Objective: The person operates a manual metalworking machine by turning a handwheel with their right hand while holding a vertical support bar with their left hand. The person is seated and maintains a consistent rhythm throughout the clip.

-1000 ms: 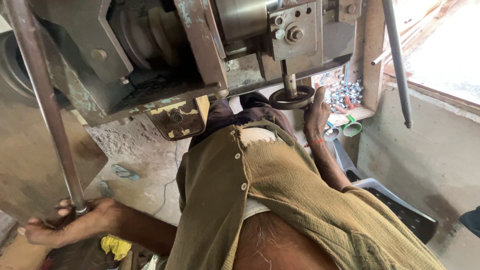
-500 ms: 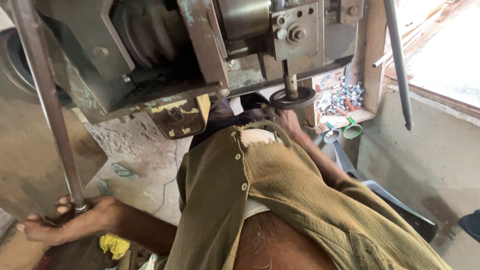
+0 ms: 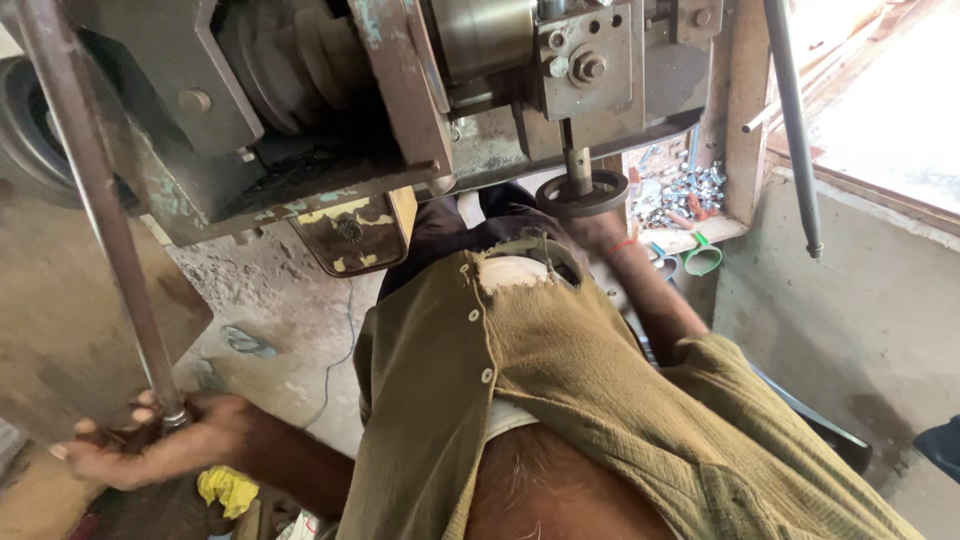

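My left hand (image 3: 170, 440) is at the lower left, fingers wrapped around the bottom end of a long rusty metal rod (image 3: 95, 200) that slants up past the machine. My right forearm reaches forward along my olive shirt (image 3: 560, 380). My right hand (image 3: 598, 232) sits just under a dark round ring (image 3: 583, 193) at the foot of the press shaft (image 3: 578, 160). Only the wrist, with a red thread, and a bit of the hand show; the fingers are hidden.
A heavy grey press machine (image 3: 300, 110) fills the top. A heap of small metal parts (image 3: 680, 190) lies on a ledge to the right, with a green loop (image 3: 703, 260) beside it. A second thin rod (image 3: 793, 120) hangs at right. A yellow cloth (image 3: 228, 488) lies below my left arm.
My right hand has dropped from beside the ring, fingers up, to below it, mostly out of sight. My left hand keeps its grip on the rod.
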